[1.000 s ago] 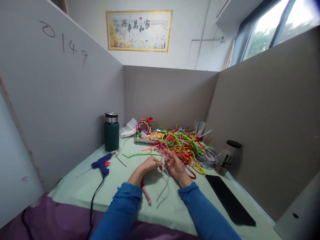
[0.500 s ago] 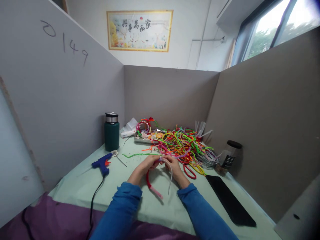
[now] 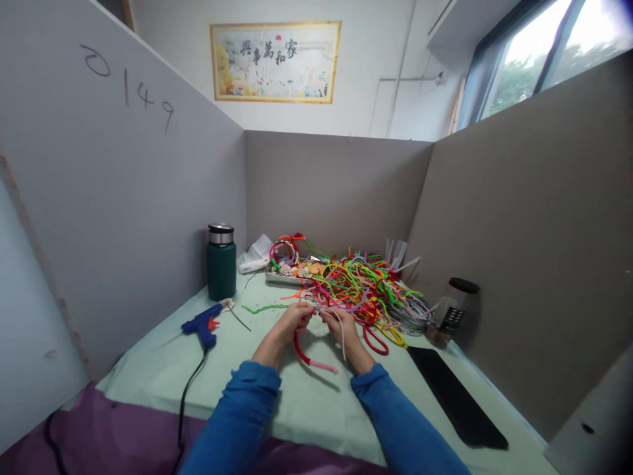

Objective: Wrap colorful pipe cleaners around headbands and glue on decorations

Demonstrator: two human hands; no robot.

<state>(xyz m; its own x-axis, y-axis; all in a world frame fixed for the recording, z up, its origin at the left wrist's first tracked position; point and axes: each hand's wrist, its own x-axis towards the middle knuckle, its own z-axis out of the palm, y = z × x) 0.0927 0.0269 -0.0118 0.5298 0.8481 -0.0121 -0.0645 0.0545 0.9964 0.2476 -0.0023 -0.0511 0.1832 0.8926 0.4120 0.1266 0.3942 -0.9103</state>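
Observation:
My left hand (image 3: pixel 295 322) is closed on a curved band covered in red and pink (image 3: pixel 302 353); its pink end hangs down toward the tabletop. Close beside it, my right hand (image 3: pixel 345 332) pinches a thin pale cord (image 3: pixel 342 330) that loops over and droops past the fingers. The fingertips of both hands almost meet where cord and band come together, and that spot is partly hidden. Behind the hands lies a tangled heap of colourful cords (image 3: pixel 356 284). A green twisted strand (image 3: pixel 264 308) rests to the left of my left hand.
On the left are a blue glue gun (image 3: pixel 202 324) with its cable and a dark green bottle (image 3: pixel 221 262). A metal tray (image 3: pixel 287 280) of small pieces stands at the back. Red-handled scissors (image 3: pixel 376 342), a black flat strip (image 3: pixel 452 396) and a clear jar (image 3: pixel 452 309) are right.
The band's pink end has swung up and to the right. The pale cord's loop has shifted slightly right, and a small gap has opened between my hands.

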